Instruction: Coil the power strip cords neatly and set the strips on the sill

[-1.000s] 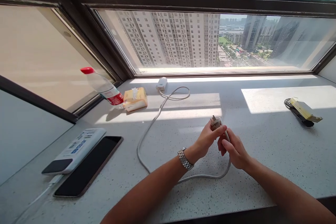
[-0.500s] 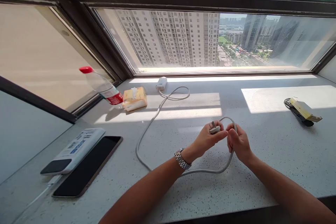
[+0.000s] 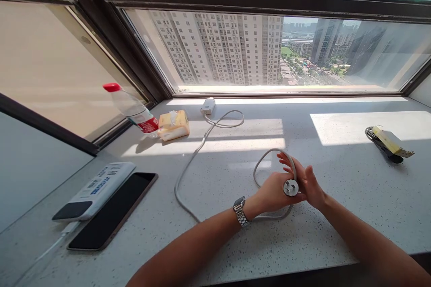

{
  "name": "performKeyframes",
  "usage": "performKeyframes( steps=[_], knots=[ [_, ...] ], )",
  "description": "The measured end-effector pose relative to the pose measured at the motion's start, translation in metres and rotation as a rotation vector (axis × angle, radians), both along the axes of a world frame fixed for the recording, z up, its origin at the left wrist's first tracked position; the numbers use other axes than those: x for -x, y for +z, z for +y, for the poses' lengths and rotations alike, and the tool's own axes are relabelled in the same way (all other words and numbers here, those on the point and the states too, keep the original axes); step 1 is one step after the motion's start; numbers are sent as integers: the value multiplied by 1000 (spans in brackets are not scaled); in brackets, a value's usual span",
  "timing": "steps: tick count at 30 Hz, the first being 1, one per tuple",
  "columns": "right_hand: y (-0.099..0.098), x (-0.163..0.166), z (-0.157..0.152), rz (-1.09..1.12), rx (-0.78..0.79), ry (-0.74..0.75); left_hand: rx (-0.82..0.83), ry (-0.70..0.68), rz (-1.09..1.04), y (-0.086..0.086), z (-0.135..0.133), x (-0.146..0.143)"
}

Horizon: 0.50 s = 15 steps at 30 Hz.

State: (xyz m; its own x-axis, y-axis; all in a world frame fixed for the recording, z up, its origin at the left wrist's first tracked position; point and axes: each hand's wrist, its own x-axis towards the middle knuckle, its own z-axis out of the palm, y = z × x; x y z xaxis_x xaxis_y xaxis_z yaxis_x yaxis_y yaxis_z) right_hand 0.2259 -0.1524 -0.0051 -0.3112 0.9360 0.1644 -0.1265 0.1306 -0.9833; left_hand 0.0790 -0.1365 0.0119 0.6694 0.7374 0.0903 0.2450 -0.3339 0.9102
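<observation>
Where legible, only blue print on power bank (image 3: 95, 190).

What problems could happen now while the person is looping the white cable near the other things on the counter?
The loop around the right hand looks loose and may slip off. If the cable is pulled, it might drag the adapter toward the tissue pack and the tilted bottle.

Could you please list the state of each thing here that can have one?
Left hand: shut on the plug.
Right hand: open, the cable looped over its fingers.
Plug: held up, prongs toward the camera.
Cable: slack on the counter, looped at the hands.
Water bottle: capped, leaning on the window frame.
Phone: screen dark, lying flat.
Power bank: lying partly on the phone.
</observation>
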Motion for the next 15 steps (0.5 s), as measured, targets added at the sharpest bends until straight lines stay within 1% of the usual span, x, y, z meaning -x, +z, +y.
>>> performKeyframes(
  steps=[2,4,6,8,10,12,15],
  knots=[
    [1,-2,0,-24,12,95,1,7,-64,-2,-1,-2],
    [1,-1,0,-8,36,120,55,34,-125,0,1,-2],
    [1,2,1,59,61,135,199,81,-194,5,6,1],
    [2,7,1,121,73,193,377,177,-307,14,12,5],
    [4,10,2,119,75,267,501,278,-455,22,17,10],
    [4,11,3,70,60,329,555,336,-594,29,21,14],
    [0,11,3,18,18,377,550,324,-728,39,23,17]
  ],
)
